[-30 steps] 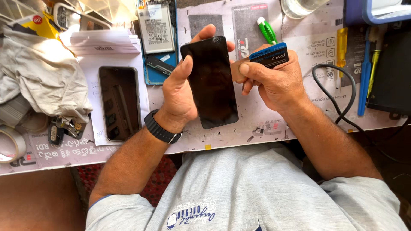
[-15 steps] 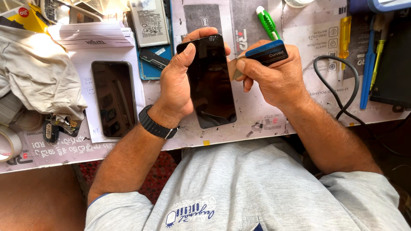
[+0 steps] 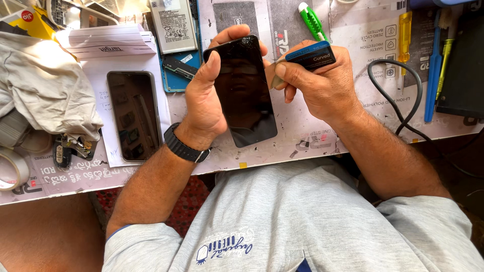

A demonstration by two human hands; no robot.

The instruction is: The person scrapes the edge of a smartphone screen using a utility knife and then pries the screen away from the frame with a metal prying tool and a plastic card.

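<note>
My left hand [image 3: 206, 95] grips a black phone screen [image 3: 247, 95] by its left edge, thumb on the glass and fingertips curled over the top, holding it face up just above the work mat [image 3: 322, 136]. The glass shows cracks near its top corner. My right hand [image 3: 317, 80] is closed around a small blue and black flat tool [image 3: 311, 55] and sits against the screen's right edge near the top. A black watch band circles my left wrist.
A second dark phone [image 3: 133, 116] lies on white paper to the left, beside a crumpled cloth [image 3: 45, 90]. A battery [image 3: 174, 25], a green-handled tool [image 3: 312, 20], a yellow screwdriver [image 3: 405, 35], a blue tool [image 3: 433, 75], a black cable [image 3: 398, 95] and a tape roll [image 3: 12, 168] surround the mat.
Both hands and the screen have kept nearly the same pose; the view has shifted slightly, and my right hand has closed in against the screen's upper right edge.
</note>
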